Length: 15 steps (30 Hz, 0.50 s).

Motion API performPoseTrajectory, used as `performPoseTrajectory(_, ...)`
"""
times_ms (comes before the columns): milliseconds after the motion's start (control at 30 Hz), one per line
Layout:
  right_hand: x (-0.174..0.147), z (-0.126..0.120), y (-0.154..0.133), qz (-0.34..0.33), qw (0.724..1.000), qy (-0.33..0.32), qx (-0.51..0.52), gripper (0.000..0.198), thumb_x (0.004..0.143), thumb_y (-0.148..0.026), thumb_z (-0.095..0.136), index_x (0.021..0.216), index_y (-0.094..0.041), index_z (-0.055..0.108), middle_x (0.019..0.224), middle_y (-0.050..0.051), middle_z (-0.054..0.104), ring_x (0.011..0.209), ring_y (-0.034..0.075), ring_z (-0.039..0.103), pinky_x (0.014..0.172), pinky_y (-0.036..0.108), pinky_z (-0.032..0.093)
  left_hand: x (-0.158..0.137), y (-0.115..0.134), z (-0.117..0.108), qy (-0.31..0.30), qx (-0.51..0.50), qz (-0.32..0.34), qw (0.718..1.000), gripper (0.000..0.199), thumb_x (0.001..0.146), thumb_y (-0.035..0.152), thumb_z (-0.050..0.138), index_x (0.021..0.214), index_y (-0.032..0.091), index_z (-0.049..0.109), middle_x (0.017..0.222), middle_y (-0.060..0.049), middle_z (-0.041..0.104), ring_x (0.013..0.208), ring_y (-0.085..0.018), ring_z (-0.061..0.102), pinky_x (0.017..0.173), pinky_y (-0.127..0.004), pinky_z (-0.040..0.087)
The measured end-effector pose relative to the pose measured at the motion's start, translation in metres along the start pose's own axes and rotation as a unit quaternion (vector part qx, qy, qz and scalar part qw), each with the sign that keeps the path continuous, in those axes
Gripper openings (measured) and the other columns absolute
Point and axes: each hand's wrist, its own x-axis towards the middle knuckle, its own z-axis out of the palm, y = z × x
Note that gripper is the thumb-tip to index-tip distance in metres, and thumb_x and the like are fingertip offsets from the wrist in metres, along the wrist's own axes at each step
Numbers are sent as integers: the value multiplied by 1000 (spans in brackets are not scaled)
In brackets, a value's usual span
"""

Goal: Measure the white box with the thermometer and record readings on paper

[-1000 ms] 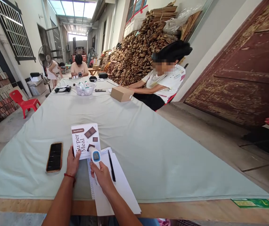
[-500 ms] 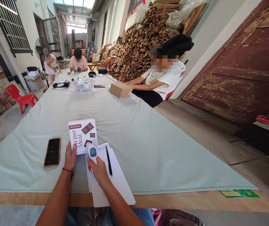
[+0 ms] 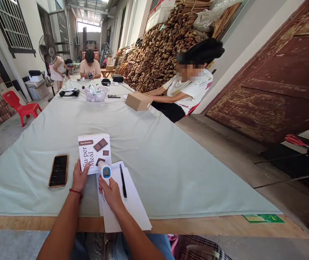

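My left hand [image 3: 80,175] is closed on the lower left edge of a white box [image 3: 94,148] printed "NutriMotion Su-per Meal" with chocolate pieces, its thumb on the front face. In my right hand [image 3: 111,193] is a white and blue infrared thermometer [image 3: 106,171], gripped by its handle. Its nose end points at the lower right of the box, overlapping it in view; whether they touch I cannot tell. Under my right hand lie white paper sheets [image 3: 135,213] with a black pen [image 3: 123,180] on them. Left of the box a phone [image 3: 58,171] rests face up.
A pale green cloth [image 3: 186,180] covers the long table. Farther along are a cardboard box [image 3: 138,101], a clear basin [image 3: 96,95] with bottles, and a black headset [image 3: 69,92]. One person [image 3: 186,83] sits at the right; two others are at the far end.
The view has shifted slightly, so everything on the table sits a little higher in the picture. Both hands keep their hold on the box and the thermometer.
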Motion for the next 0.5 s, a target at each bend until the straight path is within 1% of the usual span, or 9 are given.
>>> performPoseTrajectory(133,-1,1,0,4,1000,-1,13,29,77,-50,59,72,-22,54,49,-6,50,50,15,48,54,28,40,-1,3,-2,-5,27,16,999,45,87,55,55,113,19,65,98,-9,65,94,-24,59,84,-38,48)
performPoseTrajectory(267,-1,2,-2,12,1000,0,24,29,76,-50,60,69,-23,51,49,-6,49,50,15,47,53,28,40,0,3,-3,-2,44,26,999,46,88,55,53,114,19,65,96,-9,65,94,-25,59,85,-39,48)
performPoseTrajectory(367,-2,3,-3,8,1000,4,10,31,75,-52,60,67,-23,51,48,-5,50,49,15,48,53,29,40,1,1,-2,1,28,24,999,46,87,56,53,111,18,66,98,-9,66,94,-25,60,85,-39,48)
performPoseTrajectory(500,-2,5,-2,10,1000,8,-2,33,75,-54,59,66,-23,50,48,-4,51,48,16,49,52,29,40,1,0,-1,-5,-9,23,1000,44,86,55,56,109,19,66,105,-9,68,99,-25,61,90,-39,48)
